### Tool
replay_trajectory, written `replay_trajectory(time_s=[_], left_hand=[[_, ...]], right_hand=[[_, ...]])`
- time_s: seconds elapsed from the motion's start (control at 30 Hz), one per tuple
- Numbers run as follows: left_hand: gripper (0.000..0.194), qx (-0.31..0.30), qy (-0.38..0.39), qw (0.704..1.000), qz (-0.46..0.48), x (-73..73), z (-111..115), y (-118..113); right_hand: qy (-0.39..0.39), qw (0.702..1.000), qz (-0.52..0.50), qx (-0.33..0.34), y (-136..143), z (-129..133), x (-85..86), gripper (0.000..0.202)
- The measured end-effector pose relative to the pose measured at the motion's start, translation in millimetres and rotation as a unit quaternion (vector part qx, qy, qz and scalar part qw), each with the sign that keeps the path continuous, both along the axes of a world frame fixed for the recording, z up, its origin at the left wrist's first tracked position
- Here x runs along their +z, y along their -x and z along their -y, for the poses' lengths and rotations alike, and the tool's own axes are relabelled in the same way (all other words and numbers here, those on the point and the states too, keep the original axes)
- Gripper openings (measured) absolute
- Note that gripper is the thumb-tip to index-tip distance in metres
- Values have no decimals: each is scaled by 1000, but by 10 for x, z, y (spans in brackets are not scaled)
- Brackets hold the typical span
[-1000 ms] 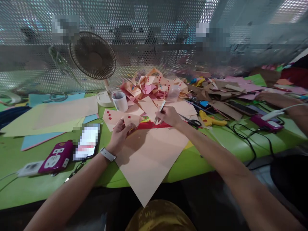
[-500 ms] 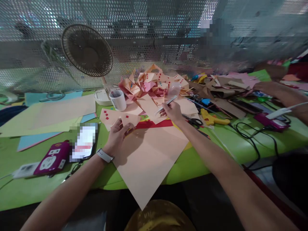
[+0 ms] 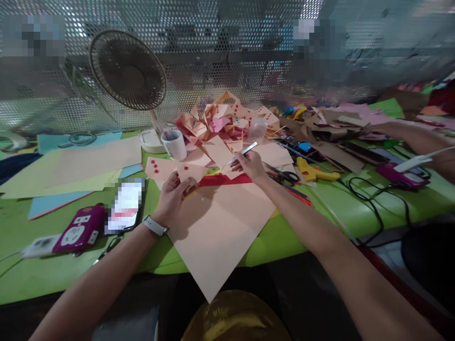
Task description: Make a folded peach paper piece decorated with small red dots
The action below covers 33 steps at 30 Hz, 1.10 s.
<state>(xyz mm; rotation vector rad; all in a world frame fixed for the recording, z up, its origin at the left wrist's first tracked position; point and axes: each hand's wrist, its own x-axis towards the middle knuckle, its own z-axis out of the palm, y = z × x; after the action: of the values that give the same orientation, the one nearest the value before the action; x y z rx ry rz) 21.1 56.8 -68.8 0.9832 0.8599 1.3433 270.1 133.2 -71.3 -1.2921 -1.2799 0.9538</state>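
My left hand (image 3: 175, 193) pinches a peach paper piece (image 3: 164, 169) dotted with small red squares. A pale watch is on that wrist. Silver tweezers (image 3: 250, 148) are gripped in my right hand (image 3: 251, 166), their tips pointing down and left over small coloured bits by a red strip (image 3: 227, 180). Whether the tips hold anything is too small to tell. Below both hands lies a large peach sheet (image 3: 216, 227), one corner hanging over the table's front edge. A heap of folded peach and pink paper (image 3: 223, 118) rises behind the hands.
A fan (image 3: 128, 71) and white cup (image 3: 174, 144) stand back left. A phone (image 3: 124, 206) and purple power bank (image 3: 80, 229) lie left. Scissors (image 3: 286, 176), a yellow glue gun (image 3: 314, 170) and black cables (image 3: 377, 194) lie right. Another person's arm (image 3: 408, 135) reaches in at far right.
My right hand with the tweezers has moved slightly left and toward the coloured bits. My left hand still holds the paper piece, nearly in place. The view has shifted a little.
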Motion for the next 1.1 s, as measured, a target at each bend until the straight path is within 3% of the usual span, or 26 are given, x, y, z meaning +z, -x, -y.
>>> replay_trajectory(time_s=[0.47, 0.8, 1.1], left_hand=[[30, -8, 2, 1000, -6, -31, 0, 12], [26, -3, 3, 1000, -8, -32, -3, 0], [30, -7, 7, 1000, -4, -13, -1, 1]], right_hand=[[23, 999, -17, 18, 83, 0, -132, 18], [28, 999, -4, 23, -22, 19, 15, 15], [48, 999, -23, 11, 64, 8, -69, 13]])
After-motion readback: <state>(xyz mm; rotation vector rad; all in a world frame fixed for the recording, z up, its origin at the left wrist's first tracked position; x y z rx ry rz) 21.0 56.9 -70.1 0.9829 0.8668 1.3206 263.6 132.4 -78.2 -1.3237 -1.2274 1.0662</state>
